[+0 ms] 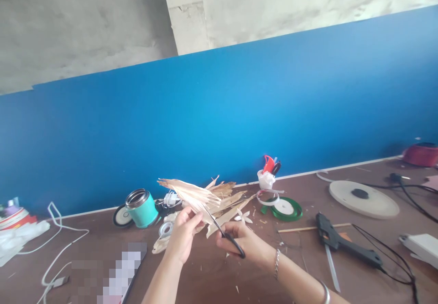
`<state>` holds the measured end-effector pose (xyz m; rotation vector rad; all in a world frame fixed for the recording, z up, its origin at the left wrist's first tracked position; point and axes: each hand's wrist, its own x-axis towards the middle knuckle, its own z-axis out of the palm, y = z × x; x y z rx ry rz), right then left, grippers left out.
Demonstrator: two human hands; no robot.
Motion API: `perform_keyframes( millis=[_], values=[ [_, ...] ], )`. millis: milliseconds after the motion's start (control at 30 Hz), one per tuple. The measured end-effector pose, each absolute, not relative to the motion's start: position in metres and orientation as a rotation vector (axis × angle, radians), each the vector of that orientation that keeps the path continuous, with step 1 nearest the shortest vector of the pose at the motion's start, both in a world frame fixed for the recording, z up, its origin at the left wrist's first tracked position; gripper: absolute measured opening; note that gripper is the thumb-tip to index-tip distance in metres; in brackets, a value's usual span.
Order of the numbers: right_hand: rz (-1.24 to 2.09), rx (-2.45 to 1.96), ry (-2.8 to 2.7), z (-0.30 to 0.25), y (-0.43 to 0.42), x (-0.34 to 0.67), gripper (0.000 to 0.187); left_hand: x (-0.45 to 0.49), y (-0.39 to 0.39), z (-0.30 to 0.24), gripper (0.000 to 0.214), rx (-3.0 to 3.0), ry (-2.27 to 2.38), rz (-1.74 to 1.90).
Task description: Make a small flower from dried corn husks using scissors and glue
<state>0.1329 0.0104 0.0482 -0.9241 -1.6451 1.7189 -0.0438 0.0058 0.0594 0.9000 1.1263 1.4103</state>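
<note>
My left hand (186,231) pinches a dried corn husk (191,193), pale and pointed, held up above the table. In my right hand (239,242) is a pair of scissors (216,224) with dark handles; the blades reach up to the husk's lower right edge. How far the blades are apart I cannot tell. Behind both hands lies a pile of more dried husks (231,203), partly hidden by the held piece. A small white petal-shaped flower (243,217) rests just beyond my right hand.
A black glue gun (349,242) with its cable lies at the right, near a white disc (364,199). Green ribbon (296,210) and a white cup (266,180) with pens stand behind. At left are a turquoise jar (145,210), a pixelated device (125,272) and white cables (56,244). A blue partition (212,112) closes the back.
</note>
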Motion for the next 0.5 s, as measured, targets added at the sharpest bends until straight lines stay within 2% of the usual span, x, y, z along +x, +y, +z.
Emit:
perform_keyframes(
  millis=[233, 500],
  values=[
    [1.678, -0.921, -1.697, 0.0453, 0.0108, 0.1346, 0.024, -0.0442, 0.0050, 0.0622, 0.028, 0.921, 1.121, 1.389],
    [1.763, -0.908, -1.615, 0.0483, 0.0102, 0.1326, 0.033, -0.0396, 0.0017, 0.0617, 0.020, 0.984, 1.094, 1.360]
  ],
)
